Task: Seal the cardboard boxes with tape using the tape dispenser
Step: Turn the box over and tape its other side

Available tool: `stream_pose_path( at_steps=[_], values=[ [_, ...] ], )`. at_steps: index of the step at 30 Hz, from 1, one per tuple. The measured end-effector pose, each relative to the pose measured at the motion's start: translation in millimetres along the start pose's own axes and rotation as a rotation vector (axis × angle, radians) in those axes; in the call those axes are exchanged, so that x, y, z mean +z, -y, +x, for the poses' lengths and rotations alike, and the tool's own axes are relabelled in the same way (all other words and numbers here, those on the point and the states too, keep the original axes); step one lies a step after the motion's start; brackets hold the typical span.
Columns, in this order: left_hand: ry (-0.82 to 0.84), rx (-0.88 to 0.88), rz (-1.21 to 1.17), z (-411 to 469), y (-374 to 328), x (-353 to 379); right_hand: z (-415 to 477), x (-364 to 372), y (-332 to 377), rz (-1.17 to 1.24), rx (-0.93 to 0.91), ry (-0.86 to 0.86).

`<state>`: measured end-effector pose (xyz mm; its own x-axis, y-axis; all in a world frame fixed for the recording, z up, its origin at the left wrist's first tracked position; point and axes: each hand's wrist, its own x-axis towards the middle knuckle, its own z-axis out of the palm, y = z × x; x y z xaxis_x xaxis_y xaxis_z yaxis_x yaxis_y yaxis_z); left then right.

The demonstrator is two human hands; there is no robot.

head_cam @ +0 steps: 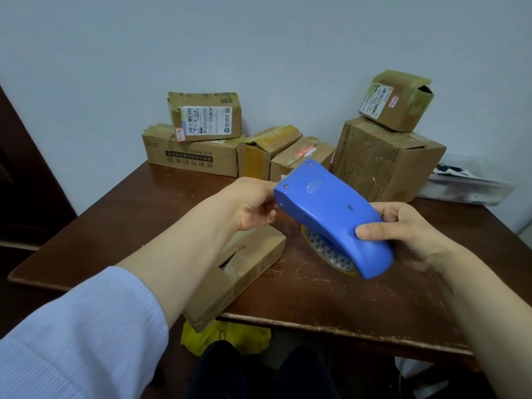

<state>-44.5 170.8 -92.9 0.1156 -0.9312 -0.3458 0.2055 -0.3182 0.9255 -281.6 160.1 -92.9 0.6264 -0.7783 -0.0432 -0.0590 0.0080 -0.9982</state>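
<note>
Your right hand grips the blue M&G tape dispenser; your left hand pinches its toothed front. A "Z02" box sits on the scratched brown table.

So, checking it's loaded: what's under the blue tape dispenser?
A clear tape roll with a yellow rim shows under the blue plastic tape dispenser; the shell covers its upper part, hiding the tape's end.
</note>
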Motion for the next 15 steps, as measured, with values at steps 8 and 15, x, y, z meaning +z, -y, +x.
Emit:
stream_pose_path(
  at_steps=[8, 15],
  values=[
    [-0.252, 0.257, 0.281, 13, -9, -6, 6, 26, 16, -0.112, 0.013, -0.099],
    [-0.368, 0.264, 0.329, 32, -22, -38, -1, 31, 20, -0.214, 0.083, -0.182]
  ],
)
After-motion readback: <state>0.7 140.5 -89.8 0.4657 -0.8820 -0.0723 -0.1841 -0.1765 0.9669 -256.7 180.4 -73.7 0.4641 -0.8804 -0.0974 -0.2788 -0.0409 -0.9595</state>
